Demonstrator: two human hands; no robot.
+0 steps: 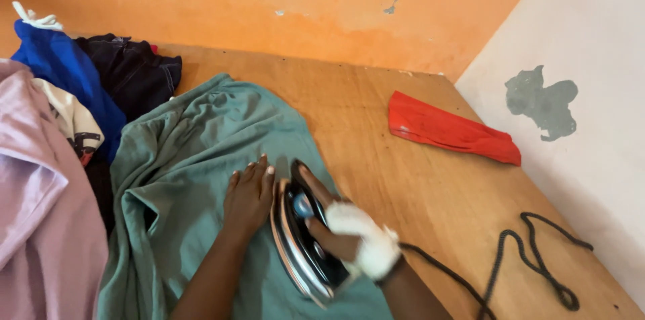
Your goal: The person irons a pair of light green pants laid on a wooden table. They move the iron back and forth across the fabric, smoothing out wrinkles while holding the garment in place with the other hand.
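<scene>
A grey-green garment (195, 158) lies spread on a wooden table (416, 185). My left hand (248, 195) rests flat on the cloth, fingers together, just left of the iron. My right hand (336, 226) grips the handle of a black and silver clothes iron (302, 246), which is tilted on its side edge over the garment. A white cloth (369, 243) is wrapped around that hand near the wrist.
A heap of clothes sits at the left: pink (40, 212), blue (64, 68), dark navy (138, 71). A folded red cloth (450, 128) lies at the far right. The iron's black cord (524, 259) snakes over the table's right side. Orange and white walls meet behind.
</scene>
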